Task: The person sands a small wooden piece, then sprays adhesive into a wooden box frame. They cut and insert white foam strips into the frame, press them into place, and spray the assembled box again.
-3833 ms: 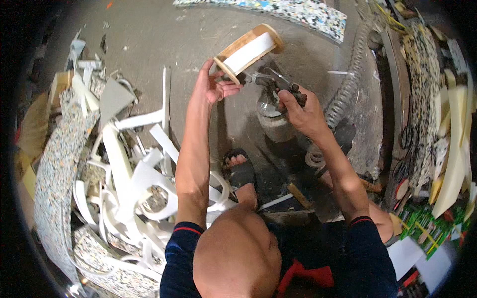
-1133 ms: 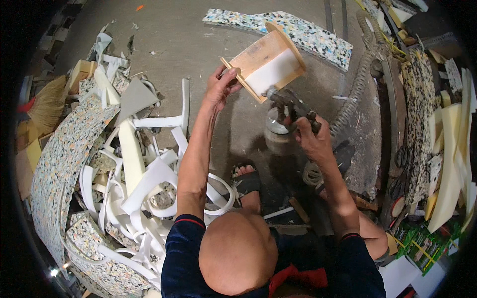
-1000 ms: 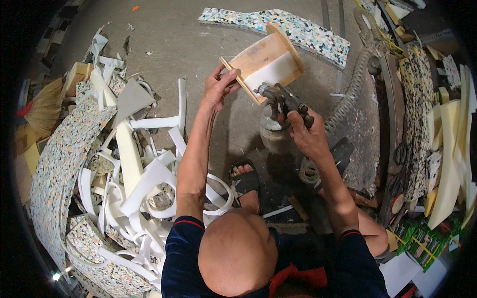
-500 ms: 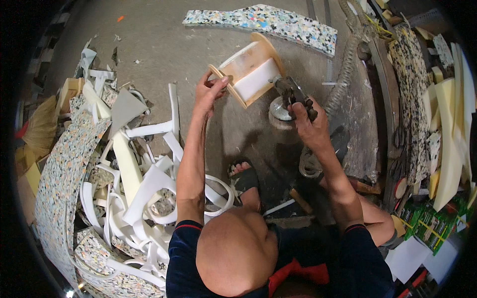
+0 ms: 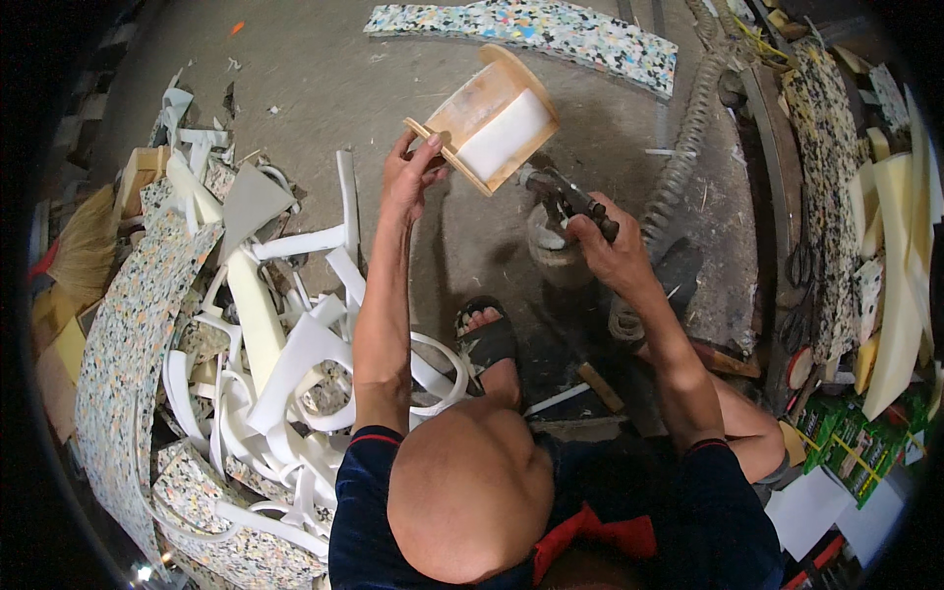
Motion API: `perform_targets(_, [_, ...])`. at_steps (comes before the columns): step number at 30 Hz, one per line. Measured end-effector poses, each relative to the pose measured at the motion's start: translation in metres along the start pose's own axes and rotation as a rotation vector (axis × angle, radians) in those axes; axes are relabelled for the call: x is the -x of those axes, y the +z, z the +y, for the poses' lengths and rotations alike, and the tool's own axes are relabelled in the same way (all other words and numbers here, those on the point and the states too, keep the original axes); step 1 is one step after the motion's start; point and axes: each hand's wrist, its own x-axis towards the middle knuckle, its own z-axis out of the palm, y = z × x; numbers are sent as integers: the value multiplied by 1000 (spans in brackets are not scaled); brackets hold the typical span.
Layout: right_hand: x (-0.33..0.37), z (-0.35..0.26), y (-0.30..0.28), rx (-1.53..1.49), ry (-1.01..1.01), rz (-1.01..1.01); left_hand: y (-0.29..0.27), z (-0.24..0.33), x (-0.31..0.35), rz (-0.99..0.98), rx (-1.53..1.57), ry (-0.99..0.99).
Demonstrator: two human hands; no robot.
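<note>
A small wooden frame (image 5: 500,120) with two side panels is held up off the floor, tilted. My left hand (image 5: 411,177) grips its near-left side panel, thumb on top. A white foam piece (image 5: 504,136) lies along its inner lower part. My right hand (image 5: 614,246) is closed round a dark spray gun (image 5: 570,193), which has a rounded cup below it. The gun's nozzle points toward the frame's lower right corner, a short gap away. What my right fingers press on the trigger is partly hidden.
A heap of white foam offcuts (image 5: 295,379) and a speckled foam sheet (image 5: 138,344) lie at left, near a straw broom (image 5: 87,241). A speckled foam strip (image 5: 531,28) is on the floor ahead. A ribbed hose (image 5: 680,138) runs at right, beside stacked foam strips (image 5: 890,285).
The frame has risen slightly away from me, with my left hand still on it. The spray gun has shifted slightly down and left, and now stands apart from the frame.
</note>
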Motion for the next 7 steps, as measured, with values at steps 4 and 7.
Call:
perform_targets(4, [3, -6, 0, -50, 41, -97, -5, -1, 0, -3, -1, -1])
perform_targets(7, [1, 0, -8, -82, 53, -175, -5, 1, 2, 9, 8, -5])
